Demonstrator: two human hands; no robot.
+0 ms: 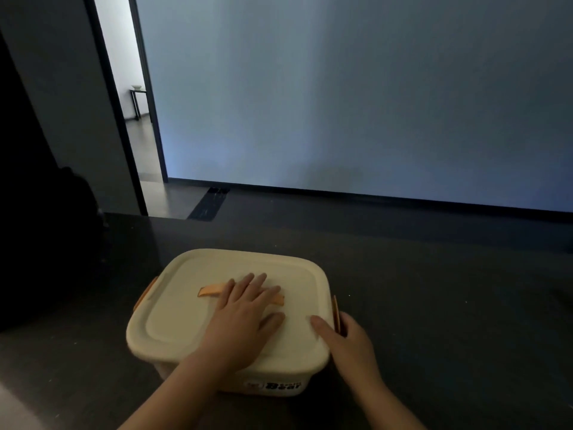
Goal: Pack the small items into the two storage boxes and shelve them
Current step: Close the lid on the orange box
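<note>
Storage box (173, 321) – cream, lid closed – sits on the dark tabletop (434, 305) at 6 o'clock. Its front label reads "Bear". Left hand (245, 315) lies flat, fingers straight, over the orange handle (210, 290). Right hand (347, 339) grips the orange latch (335, 308) at 3 o'clock.

Left hand (245, 318) flat on box lid (173, 308).

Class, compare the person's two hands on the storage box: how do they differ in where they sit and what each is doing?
The left hand lies flat on the lid, fingers spread across the orange handle; the right hand sits at the box's right edge. The left hand presses from above; the right hand's thumb rests on the lid while its fingers curl around the orange side latch. Both touch the same cream storage box, which stands on the dark tabletop.
</note>
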